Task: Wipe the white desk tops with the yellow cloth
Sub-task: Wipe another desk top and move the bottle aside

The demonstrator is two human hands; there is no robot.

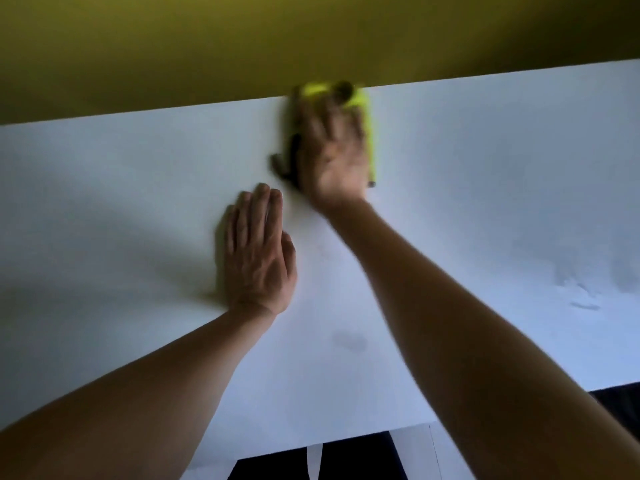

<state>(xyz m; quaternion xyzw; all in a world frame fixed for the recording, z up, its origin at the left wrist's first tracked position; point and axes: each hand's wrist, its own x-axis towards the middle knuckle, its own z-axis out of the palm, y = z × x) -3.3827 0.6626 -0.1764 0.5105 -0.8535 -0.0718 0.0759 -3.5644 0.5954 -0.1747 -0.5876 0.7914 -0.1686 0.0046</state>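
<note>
The white desk top (485,188) fills most of the view. My right hand (332,150) lies flat with straight fingers on the yellow cloth (367,116), pressing it against the desk near the far edge; the hand is blurred. Most of the cloth is hidden under the hand, and only its top and right side show. My left hand (258,251) rests flat on the desk, fingers straight and together, a little nearer to me and to the left of the right hand. It holds nothing.
A yellow-olive wall (242,46) rises just behind the desk's far edge. Faint smudges (581,292) mark the desk at the right. At the bottom, the desk's near edge gives way to a dark floor (346,462).
</note>
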